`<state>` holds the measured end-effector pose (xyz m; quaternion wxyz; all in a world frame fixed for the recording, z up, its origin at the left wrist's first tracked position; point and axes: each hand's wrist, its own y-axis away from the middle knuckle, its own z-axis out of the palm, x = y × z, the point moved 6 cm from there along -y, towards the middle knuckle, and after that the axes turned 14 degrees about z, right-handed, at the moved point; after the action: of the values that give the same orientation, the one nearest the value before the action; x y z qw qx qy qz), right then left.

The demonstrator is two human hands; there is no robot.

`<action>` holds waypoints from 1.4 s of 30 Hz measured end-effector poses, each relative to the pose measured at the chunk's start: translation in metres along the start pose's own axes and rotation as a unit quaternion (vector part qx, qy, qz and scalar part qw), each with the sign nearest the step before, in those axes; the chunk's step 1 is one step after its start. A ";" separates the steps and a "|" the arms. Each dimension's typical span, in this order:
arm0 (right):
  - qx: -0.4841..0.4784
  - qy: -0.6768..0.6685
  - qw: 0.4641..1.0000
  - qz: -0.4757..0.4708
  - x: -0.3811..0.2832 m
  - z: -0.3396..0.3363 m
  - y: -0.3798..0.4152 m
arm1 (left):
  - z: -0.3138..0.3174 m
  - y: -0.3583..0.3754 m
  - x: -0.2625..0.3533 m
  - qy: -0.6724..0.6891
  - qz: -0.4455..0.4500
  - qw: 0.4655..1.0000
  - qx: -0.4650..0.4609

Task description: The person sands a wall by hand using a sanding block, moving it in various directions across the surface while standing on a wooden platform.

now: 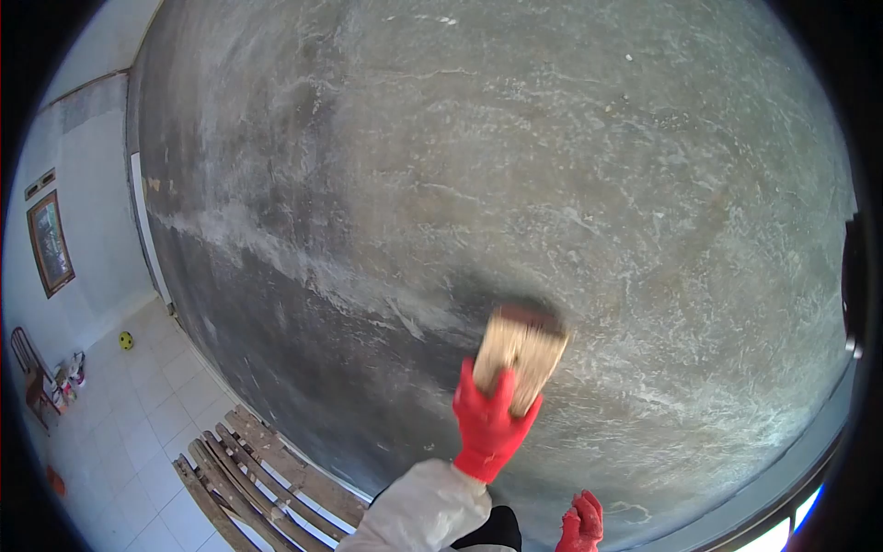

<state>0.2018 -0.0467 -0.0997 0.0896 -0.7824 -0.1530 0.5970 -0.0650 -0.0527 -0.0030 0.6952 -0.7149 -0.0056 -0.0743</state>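
My left hand (494,428), in a red glove, grips a pale wooden block (521,354). The block is blurred by motion and has a dark reddish-brown strip along its far end. It is against or very close to the grey plastered wall (589,202), with a shadow around its far end. What lies on its wall side is hidden. Low in the view, my right hand (580,523), also red-gloved, is apart from the block, close to the wall's lower part. Its fingers are loosely bent, and nothing shows in them.
Below left stands a rough wooden slat platform (267,478) beside the wall. On the tiled floor (138,442) are a yellow ball (126,340), a chair (35,377) and small items. A window frame (782,524) edges the lower right.
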 end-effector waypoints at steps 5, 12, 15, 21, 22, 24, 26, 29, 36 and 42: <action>-0.033 0.014 0.999 -0.002 -0.007 0.014 0.011 | -0.006 0.101 0.003 -0.056 -0.040 0.993 -0.095; 0.015 0.020 1.000 0.000 -0.003 -0.007 0.000 | -0.006 -0.115 0.008 -0.051 -0.004 0.998 0.034; 0.046 0.029 0.998 -0.025 -0.005 -0.018 -0.004 | -0.007 -0.090 0.009 -0.045 0.006 0.998 0.038; 0.030 0.006 1.000 -0.007 0.008 -0.008 -0.002 | 0.003 0.098 0.000 -0.017 -0.007 0.996 -0.089; 0.028 0.044 0.998 -0.046 0.003 -0.008 0.002 | 0.001 0.097 0.003 -0.030 -0.019 0.995 -0.092; 0.030 0.084 0.992 -0.085 -0.002 -0.009 0.003 | 0.001 0.069 0.011 -0.048 -0.033 0.995 -0.076; 0.022 0.028 0.999 -0.014 0.006 -0.016 0.001 | 0.002 -0.008 0.013 -0.041 -0.025 0.999 -0.025; 0.048 0.015 0.999 -0.003 -0.011 -0.030 -0.008 | -0.002 -0.097 0.011 -0.038 -0.002 0.999 0.027; 0.042 0.030 0.998 -0.041 -0.009 -0.014 -0.009 | -0.004 0.001 -0.001 -0.039 0.013 0.999 -0.035; -0.006 0.009 1.000 -0.022 -0.004 0.001 -0.005 | -0.016 0.131 -0.018 -0.052 -0.016 0.990 -0.127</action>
<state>0.1992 -0.0430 -0.0949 0.0996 -0.7849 -0.1729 0.5867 -0.0702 -0.0715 -0.1351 0.5962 -0.8002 -0.0437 -0.0483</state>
